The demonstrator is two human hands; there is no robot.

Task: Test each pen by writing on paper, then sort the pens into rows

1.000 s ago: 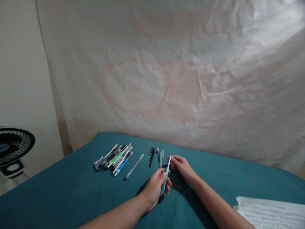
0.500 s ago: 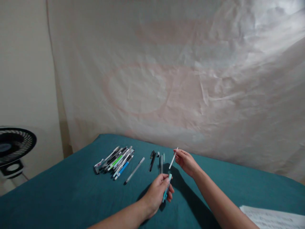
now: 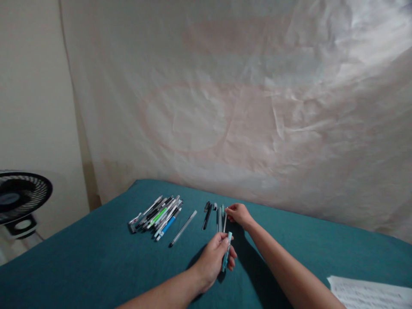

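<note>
My left hand (image 3: 215,257) is closed around a teal pen barrel (image 3: 226,254), held upright a little above the teal cloth (image 3: 96,266). My right hand (image 3: 237,213) reaches further back and pinches a thin white refill (image 3: 224,223), whose lower end rests on the cloth next to a short row of dark and grey pen parts (image 3: 212,214). To the left lie a bundle of several pens (image 3: 157,214) and a single clear pen (image 3: 183,228).
A black fan (image 3: 22,201) stands off the table at the far left. A written sheet of paper (image 3: 370,294) lies at the near right corner. A wrinkled pale sheet (image 3: 241,107) hangs behind the table's far edge.
My right hand pulled the white refill up and out of the barrel, then lowered it beside the row of pen parts. My left hand stayed in place with the barrel.
</note>
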